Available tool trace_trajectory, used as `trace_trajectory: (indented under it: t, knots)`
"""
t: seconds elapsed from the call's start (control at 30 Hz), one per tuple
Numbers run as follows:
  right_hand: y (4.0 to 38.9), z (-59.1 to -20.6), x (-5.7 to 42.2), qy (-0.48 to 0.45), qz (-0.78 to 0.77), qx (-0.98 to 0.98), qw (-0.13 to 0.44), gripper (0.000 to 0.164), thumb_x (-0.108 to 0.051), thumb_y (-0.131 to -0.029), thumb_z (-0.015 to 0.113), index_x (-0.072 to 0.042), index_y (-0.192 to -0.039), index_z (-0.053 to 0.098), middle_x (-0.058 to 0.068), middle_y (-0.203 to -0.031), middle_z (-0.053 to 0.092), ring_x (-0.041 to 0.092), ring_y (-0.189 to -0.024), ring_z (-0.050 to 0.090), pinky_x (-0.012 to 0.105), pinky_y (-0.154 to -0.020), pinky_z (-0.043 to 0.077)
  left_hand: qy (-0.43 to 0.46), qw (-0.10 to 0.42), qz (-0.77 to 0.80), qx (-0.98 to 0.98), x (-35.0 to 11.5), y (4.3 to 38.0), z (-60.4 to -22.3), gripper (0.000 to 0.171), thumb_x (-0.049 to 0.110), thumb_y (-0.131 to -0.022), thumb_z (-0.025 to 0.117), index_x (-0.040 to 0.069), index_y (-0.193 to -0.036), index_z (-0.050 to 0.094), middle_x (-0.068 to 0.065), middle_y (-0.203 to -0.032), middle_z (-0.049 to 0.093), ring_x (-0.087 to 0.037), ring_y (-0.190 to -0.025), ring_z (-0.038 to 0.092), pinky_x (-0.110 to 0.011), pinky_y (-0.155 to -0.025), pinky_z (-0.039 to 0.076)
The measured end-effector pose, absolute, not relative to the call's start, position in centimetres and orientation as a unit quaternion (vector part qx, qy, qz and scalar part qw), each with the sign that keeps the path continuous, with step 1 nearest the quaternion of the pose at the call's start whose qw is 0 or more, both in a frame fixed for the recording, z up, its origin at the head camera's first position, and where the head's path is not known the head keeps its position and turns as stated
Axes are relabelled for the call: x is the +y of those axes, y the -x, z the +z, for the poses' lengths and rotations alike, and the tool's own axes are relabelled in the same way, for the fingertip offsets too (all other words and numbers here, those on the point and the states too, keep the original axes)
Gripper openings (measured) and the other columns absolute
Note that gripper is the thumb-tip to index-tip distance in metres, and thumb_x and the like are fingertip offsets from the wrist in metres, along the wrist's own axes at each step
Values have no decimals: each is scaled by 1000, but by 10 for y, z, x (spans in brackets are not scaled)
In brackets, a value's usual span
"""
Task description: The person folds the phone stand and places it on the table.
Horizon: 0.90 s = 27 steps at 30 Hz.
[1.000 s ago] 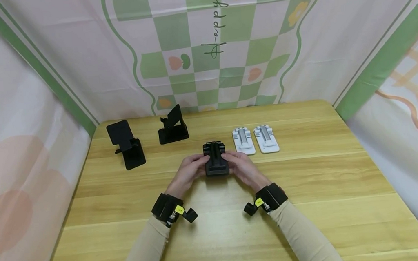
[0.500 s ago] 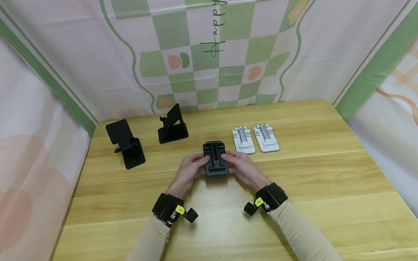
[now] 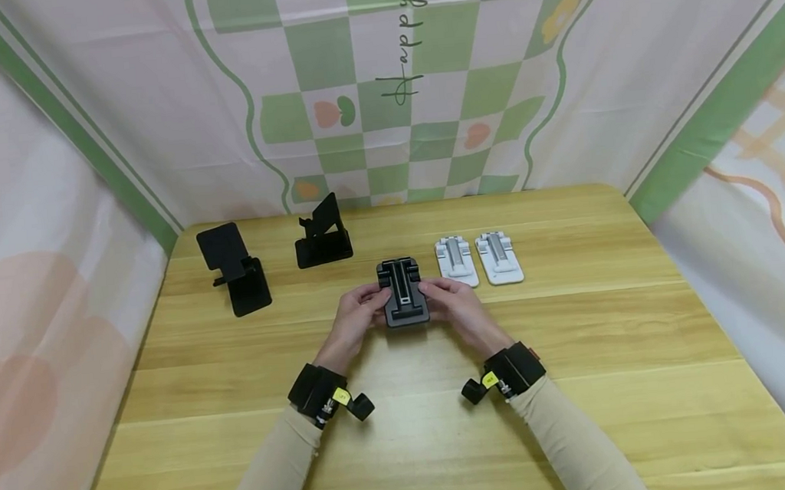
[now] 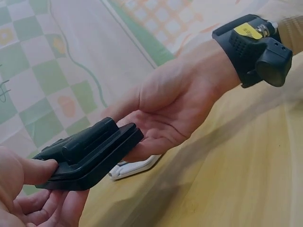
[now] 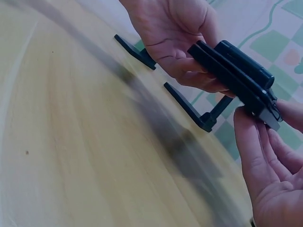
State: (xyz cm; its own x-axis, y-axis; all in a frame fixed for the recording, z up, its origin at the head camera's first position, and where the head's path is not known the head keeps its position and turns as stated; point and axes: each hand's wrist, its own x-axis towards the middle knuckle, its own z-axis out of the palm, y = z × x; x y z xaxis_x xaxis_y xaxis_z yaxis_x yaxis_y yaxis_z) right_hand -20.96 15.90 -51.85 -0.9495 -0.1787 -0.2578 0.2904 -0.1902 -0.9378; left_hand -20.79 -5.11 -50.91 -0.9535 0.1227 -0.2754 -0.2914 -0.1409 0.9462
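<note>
A folded black phone stand [image 3: 405, 305] is held off the table between both hands, its hinge end pointing away. My left hand [image 3: 359, 313] pinches its left edge, thumb on top and fingers beneath; the left wrist view shows the left thumb [image 4: 40, 170] on the upper face. On the opposite edge, my right hand [image 3: 463, 309] grips it too. Fingers of the right hand [image 5: 270, 165] lie under the stand in the right wrist view. Just beyond that hand lie two folded white phone stands [image 3: 457, 261] [image 3: 500, 258], side by side.
Two unfolded black phone stands [image 3: 234, 269] [image 3: 323, 235] stand at the back left of the wooden table [image 3: 586, 414]. A patterned cloth [image 3: 384, 46] hangs behind the table's far edge, with more cloth along both sides.
In the hands, the black phone stand has turned slightly anticlockwise, and its hinge end has risen a little. My right hand has shifted slightly to the right. The other stands stay put.
</note>
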Motion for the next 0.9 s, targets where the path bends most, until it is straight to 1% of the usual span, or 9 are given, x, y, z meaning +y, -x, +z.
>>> trace_trajectory:
  t: [0.1,0.17,0.27,0.47,0.6,0.7,0.77,0.9]
  knots:
    - [209,-515,159,-41,-759,630,157,33,-18,-102,66,0,-129,63,2,-111,72,16,-99,70,34,-91,59,62,133,750,645,-52,208,-509,40,11,-100,67,-8,-135,59,-22,-118,70,-10,-80,68,-22,-69,57]
    - [209,-514,159,-42,-752,638,158,39,-18,-101,67,3,-133,61,2,-111,72,15,-98,70,33,-92,58,57,129,748,649,-52,207,-510,41,13,-100,68,-8,-135,60,-23,-120,70,-11,-81,68,-22,-69,58]
    - [210,-513,158,-38,-738,655,155,43,-19,-101,68,6,-135,58,1,-109,73,14,-96,70,31,-90,58,50,122,743,657,-53,206,-510,42,15,-100,68,-8,-135,60,-23,-121,70,-11,-84,69,-23,-71,58]
    - [212,-511,160,-30,-716,683,144,44,-18,-101,68,8,-135,59,-1,-103,74,12,-92,69,28,-86,58,45,120,741,659,-52,204,-510,42,17,-99,70,-6,-134,62,-22,-122,70,-12,-87,69,-25,-74,58]
    - [212,-508,166,-19,-705,696,134,44,-17,-100,68,10,-133,60,0,-101,74,12,-89,70,26,-84,59,31,126,743,657,-51,203,-509,42,19,-99,70,-4,-133,63,-19,-121,70,-13,-91,69,-31,-81,60]
    - [214,-505,174,-14,-703,700,128,45,-17,-100,68,12,-133,59,-2,-101,74,10,-88,70,25,-83,59,20,128,750,648,-51,202,-510,40,17,-100,69,-3,-134,63,-18,-120,70,-13,-90,68,-35,-85,61]
    - [215,-503,181,-16,-702,701,125,47,-17,-100,68,13,-134,58,-4,-100,74,8,-88,69,24,-83,58,15,126,758,640,-53,201,-511,39,15,-101,68,-4,-135,62,-22,-120,68,-13,-87,68,-34,-85,61]
    - [216,-499,203,-30,-695,709,111,49,-18,-101,68,14,-137,55,-9,-98,73,5,-87,69,22,-81,58,9,118,764,635,-58,200,-511,39,12,-102,65,-6,-136,60,-29,-124,64,-12,-83,67,-28,-82,61]
